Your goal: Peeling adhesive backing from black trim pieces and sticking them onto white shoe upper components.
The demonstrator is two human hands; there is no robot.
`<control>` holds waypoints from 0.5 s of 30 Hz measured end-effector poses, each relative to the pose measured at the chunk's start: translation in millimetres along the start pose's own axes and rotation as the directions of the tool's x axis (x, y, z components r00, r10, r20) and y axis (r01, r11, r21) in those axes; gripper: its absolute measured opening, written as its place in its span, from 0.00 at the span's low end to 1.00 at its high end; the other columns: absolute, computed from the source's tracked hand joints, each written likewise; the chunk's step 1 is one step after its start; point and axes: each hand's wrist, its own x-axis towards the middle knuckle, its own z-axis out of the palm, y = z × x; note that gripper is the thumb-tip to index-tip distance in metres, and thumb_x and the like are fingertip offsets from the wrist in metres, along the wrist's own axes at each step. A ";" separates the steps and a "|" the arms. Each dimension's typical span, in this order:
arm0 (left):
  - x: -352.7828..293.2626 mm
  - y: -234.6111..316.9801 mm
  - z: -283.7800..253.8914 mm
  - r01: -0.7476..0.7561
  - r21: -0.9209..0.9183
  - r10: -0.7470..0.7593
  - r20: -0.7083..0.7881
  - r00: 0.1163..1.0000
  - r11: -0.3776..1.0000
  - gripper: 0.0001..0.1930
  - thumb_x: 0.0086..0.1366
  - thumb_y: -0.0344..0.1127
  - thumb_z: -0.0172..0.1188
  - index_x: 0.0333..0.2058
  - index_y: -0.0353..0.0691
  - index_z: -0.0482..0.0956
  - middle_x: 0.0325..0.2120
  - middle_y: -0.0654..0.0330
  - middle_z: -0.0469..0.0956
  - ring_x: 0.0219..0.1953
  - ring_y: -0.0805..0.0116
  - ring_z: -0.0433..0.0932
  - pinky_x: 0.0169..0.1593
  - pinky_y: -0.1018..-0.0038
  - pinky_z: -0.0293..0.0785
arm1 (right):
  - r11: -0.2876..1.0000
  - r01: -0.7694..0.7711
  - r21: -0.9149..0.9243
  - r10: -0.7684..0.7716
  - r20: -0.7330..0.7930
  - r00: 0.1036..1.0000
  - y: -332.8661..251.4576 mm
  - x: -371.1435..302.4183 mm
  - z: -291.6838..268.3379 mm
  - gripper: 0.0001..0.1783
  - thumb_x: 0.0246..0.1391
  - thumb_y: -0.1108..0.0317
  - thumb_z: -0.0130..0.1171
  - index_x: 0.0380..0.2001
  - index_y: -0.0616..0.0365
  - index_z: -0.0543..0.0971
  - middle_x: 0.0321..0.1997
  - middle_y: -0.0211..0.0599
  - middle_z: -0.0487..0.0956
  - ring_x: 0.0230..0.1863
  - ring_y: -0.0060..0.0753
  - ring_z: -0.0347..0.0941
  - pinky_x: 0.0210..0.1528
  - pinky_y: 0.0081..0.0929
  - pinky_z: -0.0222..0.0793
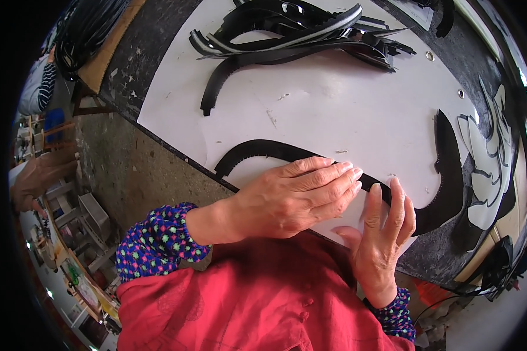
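Note:
A thin black curved strip with a finely notched inner edge lies along the near side of a white sheet. My left hand rests across it, palm down, fingers stretched out side by side. To its right, my right hand has its fingers spread, and the fingertips touch the strip and the sheet. A wider black curved piece bends up the sheet's right side. My hands hide whether it joins the strip.
Several glossy black curved strips are heaped at the far side of the sheet. White-faced cut pieces lie to the right on the dark tabletop. A person in a striped sleeve is at the far left, above a cluttered bench.

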 end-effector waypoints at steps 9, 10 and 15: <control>-0.1 -1.0 1.1 0.002 -0.030 -0.003 -0.014 1.000 1.000 0.16 0.69 0.33 0.52 0.53 0.40 0.78 0.56 0.60 0.76 0.61 0.68 0.72 0.66 0.69 0.66 | 0.999 -0.022 0.036 0.023 -0.039 0.999 -5.5 2.7 0.2 0.38 0.60 0.44 0.55 0.64 0.61 0.68 0.70 0.51 0.60 0.67 0.55 0.54 0.66 0.51 0.52; 0.3 -1.5 1.0 -0.009 -0.011 0.009 -0.013 1.000 1.000 0.16 0.69 0.33 0.52 0.53 0.41 0.78 0.56 0.60 0.75 0.61 0.67 0.71 0.66 0.69 0.66 | 0.994 -0.025 0.104 0.026 -0.011 1.000 -0.8 2.9 -5.7 0.37 0.61 0.46 0.56 0.64 0.61 0.68 0.70 0.52 0.62 0.67 0.55 0.55 0.67 0.49 0.52; 0.0 -0.3 1.6 -0.009 0.009 0.009 -0.024 1.000 1.000 0.16 0.68 0.33 0.52 0.52 0.41 0.78 0.56 0.60 0.76 0.61 0.67 0.71 0.66 0.70 0.66 | 0.974 -0.041 0.222 0.049 -0.033 0.998 3.0 0.4 -8.2 0.31 0.64 0.52 0.54 0.63 0.61 0.69 0.69 0.52 0.63 0.68 0.54 0.57 0.68 0.47 0.52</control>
